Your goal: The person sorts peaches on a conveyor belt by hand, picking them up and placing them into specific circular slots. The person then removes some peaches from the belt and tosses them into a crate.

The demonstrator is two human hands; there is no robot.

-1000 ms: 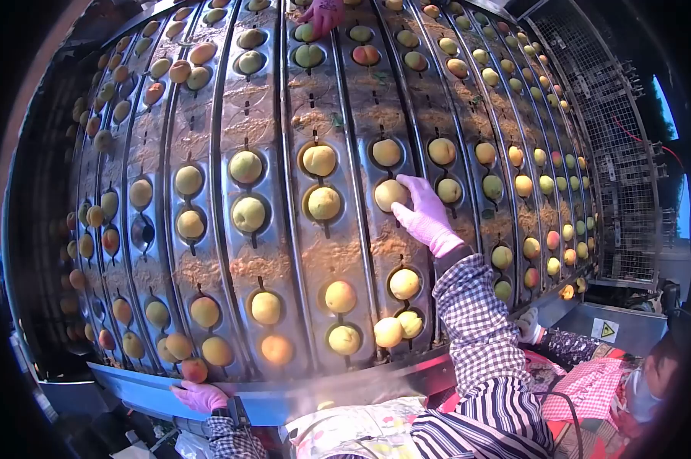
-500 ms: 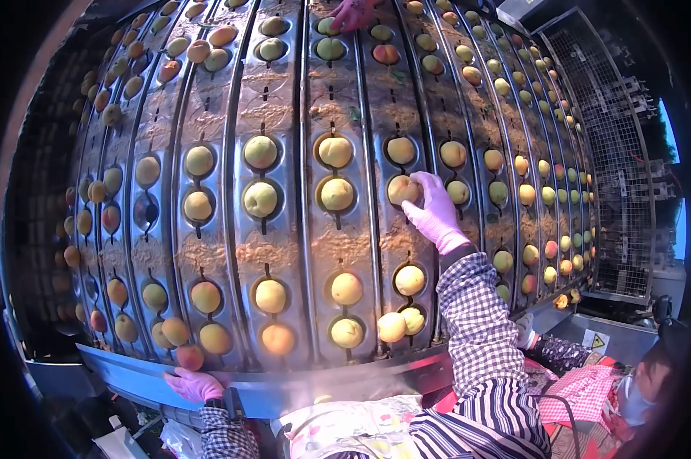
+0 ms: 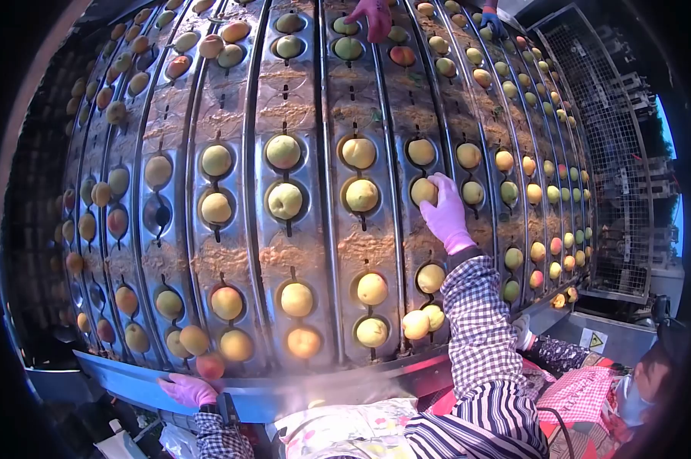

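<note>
My right hand (image 3: 446,213), in a pink glove, has its fingers curled round a yellow peach (image 3: 424,191) that sits in a round cup of the metal tray rows (image 3: 299,252). My left hand (image 3: 188,390), also gloved in pink, rests at the blue metal edge (image 3: 123,379) with fingers apart and nothing in it. Just above it lies a reddish peach (image 3: 210,366) near the edge. One cup (image 3: 157,214) at the left holds no fruit. Two peaches (image 3: 416,324) crowd one cup below my right hand.
Across the trays, a co-worker's pink-gloved hand (image 3: 376,19) touches fruit, and another dark-gloved hand (image 3: 492,21) is at the top right. A co-worker (image 3: 634,398) is at the lower right. A wire mesh guard (image 3: 601,153) stands on the right.
The tray rows and their fruit have shifted right. My right hand has moved right with its peach; my left hand stays near the edge. A dark-gloved hand has appeared at the top right.
</note>
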